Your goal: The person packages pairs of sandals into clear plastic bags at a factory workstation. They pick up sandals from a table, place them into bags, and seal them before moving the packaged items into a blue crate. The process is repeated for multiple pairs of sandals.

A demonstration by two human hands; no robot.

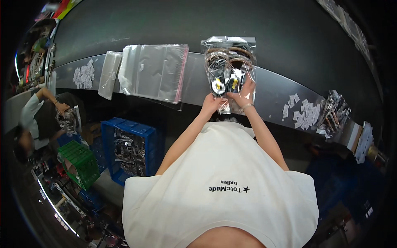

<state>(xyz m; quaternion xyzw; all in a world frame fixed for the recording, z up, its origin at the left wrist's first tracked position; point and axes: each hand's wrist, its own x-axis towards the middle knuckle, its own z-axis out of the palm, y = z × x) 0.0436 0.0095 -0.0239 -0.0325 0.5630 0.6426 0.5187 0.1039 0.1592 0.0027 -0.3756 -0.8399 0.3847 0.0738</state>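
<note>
A pair of dark-soled sandals [218, 76] with brown straps lies inside a clear plastic bag [231, 40], over the metal ledge in front of me. My left hand [212, 103] is closed on the bag's near left corner, its fingertips pinching the film. On the right side of the bag, my right hand [245, 95] grips it, thumb on the near edge and fingers up along the side. Part of those fingers is hard to separate from the shiny film. A stack of flat clear bags [153, 70] with a pink edge lies to the left.
Small white packets are heaped at the left [84, 75] and right [307, 113] of the ledge. Bagged sandals [332, 111] stand at the right end. A dark belt [157, 25] runs beyond. Lower left are a blue crate [149, 144], a green crate [89, 175] and another person [35, 111].
</note>
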